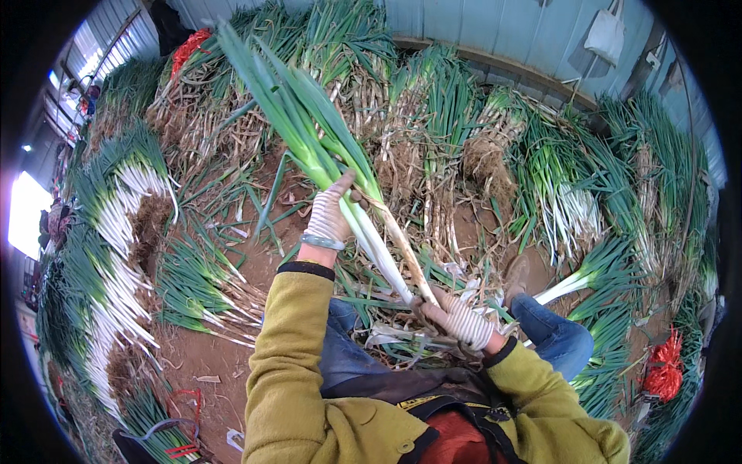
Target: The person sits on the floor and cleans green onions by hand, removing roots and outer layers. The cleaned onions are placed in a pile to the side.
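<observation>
My left hand, in a striped fingerless glove with a bangle at the wrist, grips two green onion stalks where the green leaves meet the shafts. One shaft is peeled white; the other still bears brownish dry skin. At the root ends, my right hand, in a similar striped glove, is closed around the lower tips. The leaves point up and to the left. Beneath the hands lies a heap of stripped husks and leaves between my legs.
Cleaned white green onions lie in rows at left, beside a small unpeeled pile. Bundles with dry roots stand along the metal wall. More onions lie at right, near a bunch of red plastic string.
</observation>
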Demonstrator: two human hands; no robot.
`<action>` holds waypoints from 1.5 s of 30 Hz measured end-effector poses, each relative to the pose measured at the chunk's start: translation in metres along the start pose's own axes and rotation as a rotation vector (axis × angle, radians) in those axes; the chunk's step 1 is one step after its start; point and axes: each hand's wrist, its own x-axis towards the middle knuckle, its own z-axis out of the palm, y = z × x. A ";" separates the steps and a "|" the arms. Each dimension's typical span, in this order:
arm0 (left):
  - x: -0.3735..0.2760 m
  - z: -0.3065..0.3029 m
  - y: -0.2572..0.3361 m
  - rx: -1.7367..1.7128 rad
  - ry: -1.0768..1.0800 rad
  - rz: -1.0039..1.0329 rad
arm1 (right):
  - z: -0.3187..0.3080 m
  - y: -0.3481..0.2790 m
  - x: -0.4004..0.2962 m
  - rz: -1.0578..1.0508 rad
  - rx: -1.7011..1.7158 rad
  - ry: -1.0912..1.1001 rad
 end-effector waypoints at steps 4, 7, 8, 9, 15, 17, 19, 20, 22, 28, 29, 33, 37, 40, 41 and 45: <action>-0.008 0.005 -0.003 0.015 -0.070 0.050 | -0.001 -0.033 0.047 0.034 -0.062 0.216; -0.024 0.013 0.000 -0.013 -0.090 0.141 | 0.001 -0.087 0.093 -0.287 -0.047 0.389; -0.022 0.010 -0.003 0.011 -0.099 0.109 | -0.002 -0.095 0.108 -0.410 -0.157 0.508; -0.028 0.017 -0.006 0.032 -0.104 0.106 | -0.005 -0.113 0.121 -0.378 0.115 0.365; -0.027 0.019 -0.008 0.142 -0.134 0.246 | -0.010 -0.112 0.158 -0.336 0.231 0.462; -0.028 0.014 -0.006 0.145 -0.099 0.266 | 0.003 -0.113 0.159 -0.367 0.209 0.450; -0.021 0.009 -0.011 0.141 -0.049 0.276 | 0.006 -0.116 0.158 -0.350 0.153 0.463; -0.017 0.007 -0.013 0.141 -0.027 0.277 | 0.007 -0.107 0.161 -0.435 0.076 0.498; -0.012 0.007 -0.014 0.131 0.005 0.246 | 0.007 -0.100 0.156 -0.440 0.021 0.509; 0.005 0.002 -0.013 0.130 0.113 0.167 | 0.010 -0.099 0.143 -0.477 0.026 0.614; 0.006 0.003 -0.014 0.149 0.120 0.175 | 0.008 -0.099 0.145 -0.441 0.171 0.584; 0.008 -0.004 -0.007 0.125 0.130 0.257 | 0.008 -0.106 0.137 -0.420 0.165 0.403; 0.002 -0.006 0.005 0.251 0.255 0.294 | 0.005 -0.057 0.101 -0.293 0.113 0.360; -0.005 -0.010 0.035 0.156 0.231 0.337 | -0.011 0.041 0.053 0.002 -0.169 0.278; -0.022 -0.003 0.051 0.039 0.138 0.307 | -0.022 0.093 0.028 0.173 -0.255 0.250; -0.015 -0.043 0.076 0.081 0.109 0.416 | -0.054 0.171 -0.028 0.546 -0.775 0.047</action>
